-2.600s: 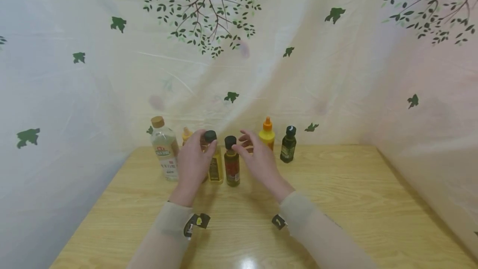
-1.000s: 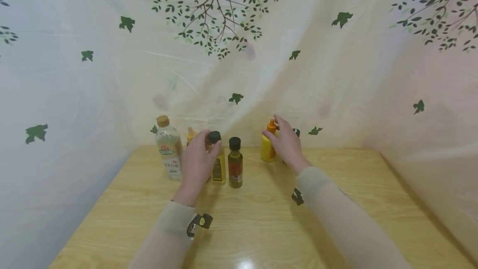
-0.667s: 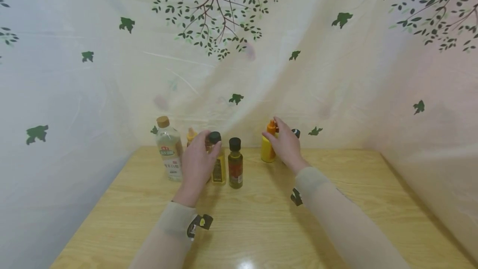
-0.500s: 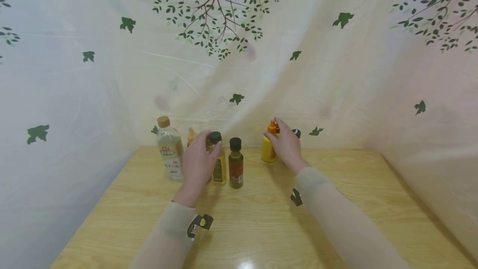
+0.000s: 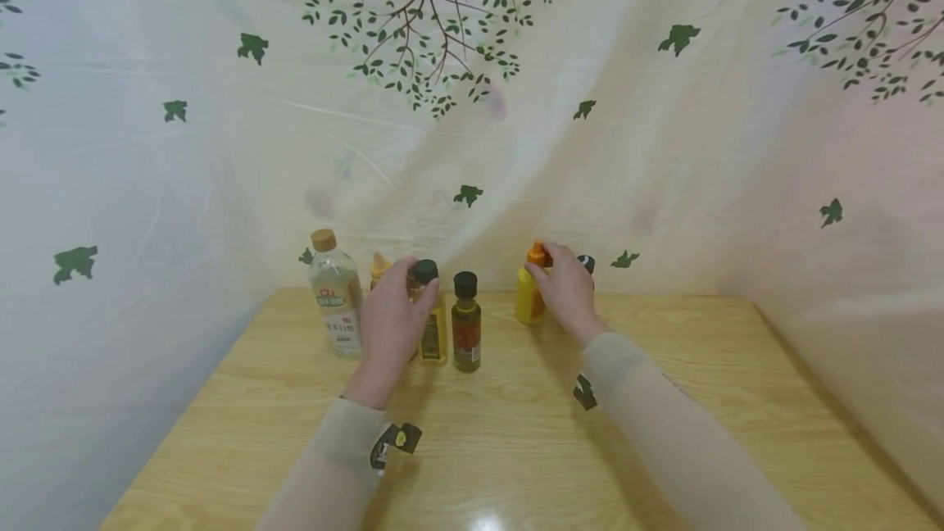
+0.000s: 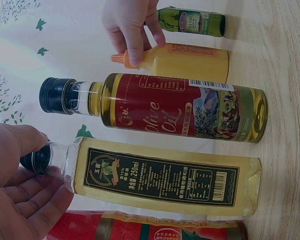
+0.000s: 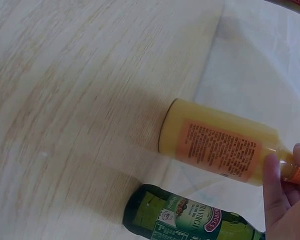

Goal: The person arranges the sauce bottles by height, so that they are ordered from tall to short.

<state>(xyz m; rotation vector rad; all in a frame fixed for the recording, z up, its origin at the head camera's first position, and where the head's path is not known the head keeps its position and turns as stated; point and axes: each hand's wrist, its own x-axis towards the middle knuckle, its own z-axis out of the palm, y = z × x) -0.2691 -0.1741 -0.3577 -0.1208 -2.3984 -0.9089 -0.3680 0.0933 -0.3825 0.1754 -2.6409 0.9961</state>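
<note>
My left hand (image 5: pixel 389 322) holds the dark-capped neck of a clear bottle of golden oil (image 6: pixel 155 175), thumb on the cap and fingers beneath the neck. The bottle stands upright on the table. My right hand (image 5: pixel 568 285) pinches a yellow squeeze bottle (image 7: pixel 215 140) at its orange nozzle cap and neck; its base looks to be on the table. Between the hands stands a red-labelled olive oil bottle (image 6: pixel 185 107), untouched. Just right of the squeeze bottle is a small dark green olive oil bottle (image 7: pixel 185 217), mostly hidden by my right hand in the head view.
A tall clear bottle with a brown cap (image 5: pixel 339 310) stands at the left end of the row. Another nozzle-topped bottle (image 5: pixel 378 266) is partly behind my left hand. The wooden table (image 5: pixel 472 449) meets a leaf-printed curtain (image 5: pixel 472 146) at the back.
My right hand has gone from beside the red-labelled bottle to the squeeze bottle, and its raised fingers have lowered onto the cap. The left hand keeps its place.
</note>
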